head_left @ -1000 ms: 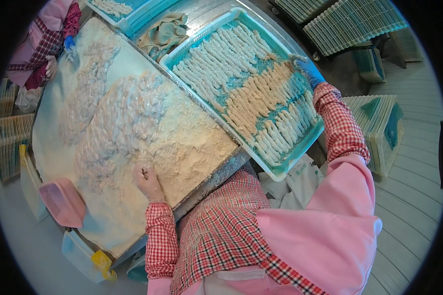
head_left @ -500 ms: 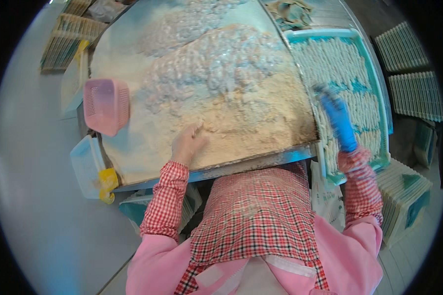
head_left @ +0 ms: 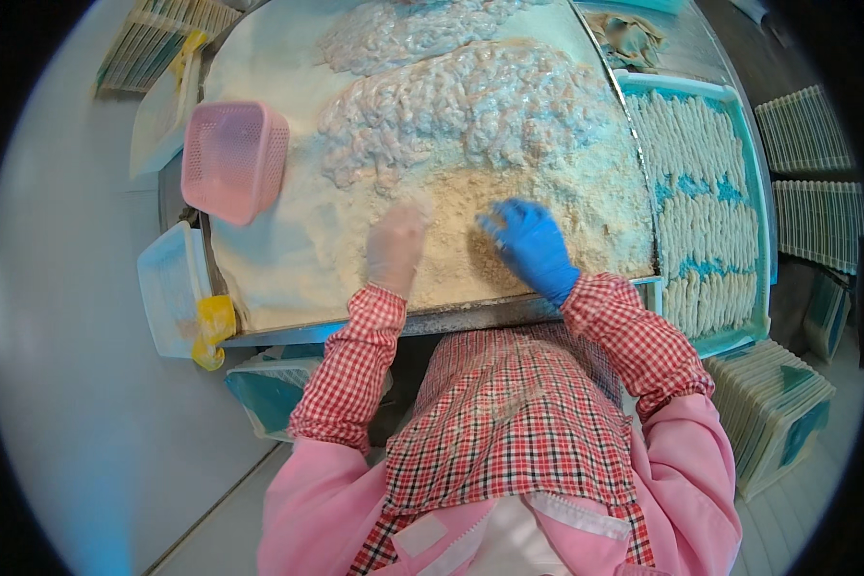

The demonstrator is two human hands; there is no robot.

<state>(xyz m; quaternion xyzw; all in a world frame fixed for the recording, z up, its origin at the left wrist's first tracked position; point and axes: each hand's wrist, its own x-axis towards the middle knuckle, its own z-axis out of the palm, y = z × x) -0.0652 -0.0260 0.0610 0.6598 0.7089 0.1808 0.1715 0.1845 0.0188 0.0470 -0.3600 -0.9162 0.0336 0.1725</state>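
Note:
Pale, glistening strips of raw meat lie in a big heap [head_left: 461,96] on the work table, with loose flour [head_left: 451,259] spread along its near side. At the near edge of that heap is my left hand [head_left: 396,245], in a thin clear glove, its fingers curled in; what they hold, if anything, I cannot make out. My right hand [head_left: 531,248], in a blue glove, hovers over the flour with fingers bent and somewhat apart, nothing visible in them. On the right, a turquoise-lined tray [head_left: 763,230] holds rows of floured strips.
A pink perforated basket [head_left: 230,163] stands on the table's left side. Beyond the left edge are a clear plastic bin [head_left: 171,288] and a yellow cloth-like piece [head_left: 213,326]. Stacked trays [head_left: 768,403] stand at the lower right, and a crumpled cloth [head_left: 629,40] lies at the back.
My right hand has moved left from the tray to over the flour. My left hand has shifted slightly in toward the heap. The whole view has shifted a little.

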